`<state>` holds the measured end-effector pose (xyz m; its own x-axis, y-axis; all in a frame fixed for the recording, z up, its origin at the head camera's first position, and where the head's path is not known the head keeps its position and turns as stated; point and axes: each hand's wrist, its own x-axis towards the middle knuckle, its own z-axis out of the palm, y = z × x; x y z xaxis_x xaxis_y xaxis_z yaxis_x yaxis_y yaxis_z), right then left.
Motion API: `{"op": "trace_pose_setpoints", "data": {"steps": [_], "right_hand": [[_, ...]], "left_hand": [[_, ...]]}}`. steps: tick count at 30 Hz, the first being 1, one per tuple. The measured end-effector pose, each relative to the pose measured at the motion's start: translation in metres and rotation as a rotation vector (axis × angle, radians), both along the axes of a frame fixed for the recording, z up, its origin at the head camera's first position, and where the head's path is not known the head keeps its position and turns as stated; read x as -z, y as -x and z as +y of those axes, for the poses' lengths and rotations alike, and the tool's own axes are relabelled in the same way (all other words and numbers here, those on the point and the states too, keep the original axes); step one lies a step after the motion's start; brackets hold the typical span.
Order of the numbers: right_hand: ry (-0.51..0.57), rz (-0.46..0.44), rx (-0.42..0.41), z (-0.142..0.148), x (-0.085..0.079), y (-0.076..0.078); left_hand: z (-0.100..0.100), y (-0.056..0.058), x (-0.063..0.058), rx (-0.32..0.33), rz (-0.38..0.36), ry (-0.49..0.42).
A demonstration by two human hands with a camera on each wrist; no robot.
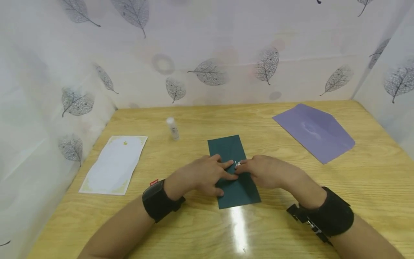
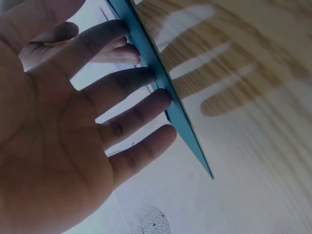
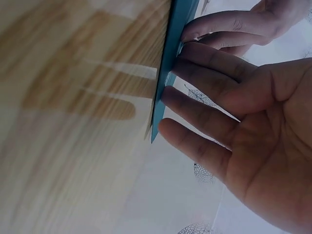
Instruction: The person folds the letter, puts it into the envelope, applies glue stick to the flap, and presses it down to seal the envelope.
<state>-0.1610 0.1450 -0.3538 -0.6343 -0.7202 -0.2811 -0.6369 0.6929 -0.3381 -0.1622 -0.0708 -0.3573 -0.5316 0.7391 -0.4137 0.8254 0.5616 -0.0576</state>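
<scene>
A dark green envelope [image 1: 228, 146] lies lengthwise on the table in front of the person, with a small white mark [image 1: 239, 164] near its middle. From the left, the left hand [image 1: 210, 174] rests spread fingers on it, thumb near its left edge. The fingertips of the right hand [image 1: 268, 171] touch it beside the mark, close to the left fingers. Both wrist views show the envelope edge-on as a teal strip, with straight left fingers [image 2: 136, 119] and extended right fingers [image 3: 200, 117] pressing on its upper face.
On the left lies a white sheet [image 1: 111, 165] with a pale yellow decorated border. Behind the left hand stands a small white-capped tube [image 1: 173, 128]. A purple envelope [image 1: 313, 133] lies at the back right. A leaf-patterned curtain [image 1: 226, 46] borders the table.
</scene>
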Motion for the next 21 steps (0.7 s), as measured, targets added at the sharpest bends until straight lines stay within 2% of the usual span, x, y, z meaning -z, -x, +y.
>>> {"op": "trace_pose_setpoints", "data": {"steps": [7,15,21], "right_hand": [[0.004,-0.019,0.047,0.0035,-0.0024,0.0017],[0.039,-0.006,0.014,0.0050,-0.0010,0.0027],[0.086,-0.029,0.001,0.0069,0.0013,0.0047]], "left_hand": [[-0.0006,-0.0008,0.0009,-0.017,-0.007,0.001],[-0.0003,-0.0024,0.0020,-0.025,-0.014,0.004],[0.0009,-0.0033,0.0019,-0.024,-0.015,0.006]]}}
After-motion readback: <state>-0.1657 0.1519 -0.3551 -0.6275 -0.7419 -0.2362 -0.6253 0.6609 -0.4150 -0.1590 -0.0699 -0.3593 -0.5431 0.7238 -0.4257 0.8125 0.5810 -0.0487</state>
